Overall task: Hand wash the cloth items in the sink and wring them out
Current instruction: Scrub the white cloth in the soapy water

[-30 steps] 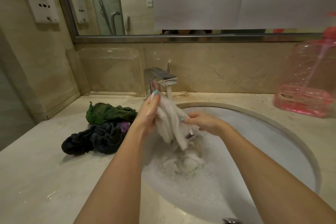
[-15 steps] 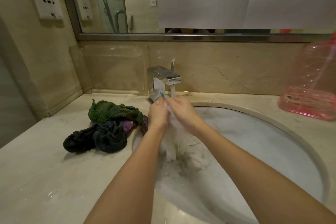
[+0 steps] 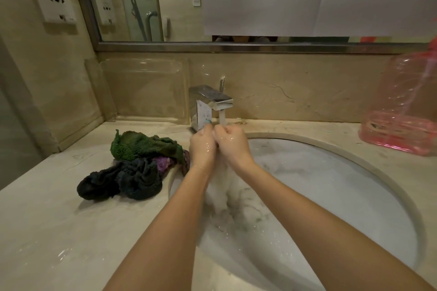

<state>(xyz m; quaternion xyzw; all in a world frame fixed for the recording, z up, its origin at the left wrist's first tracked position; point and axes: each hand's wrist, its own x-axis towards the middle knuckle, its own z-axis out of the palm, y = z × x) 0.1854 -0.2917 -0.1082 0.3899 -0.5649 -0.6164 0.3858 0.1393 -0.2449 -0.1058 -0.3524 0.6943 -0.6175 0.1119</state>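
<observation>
Left hand (image 3: 202, 146) and right hand (image 3: 233, 143) pressed together, gripping wet white cloth (image 3: 218, 189), hanging blurred into sudsy sink (image 3: 343, 196)

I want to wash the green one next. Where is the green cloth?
In the head view, the green cloth lies on the counter left of the sink, touching a dark cloth and just left of the left hand.

head camera looks down, apparently near sink (image 3: 343, 186)
</observation>
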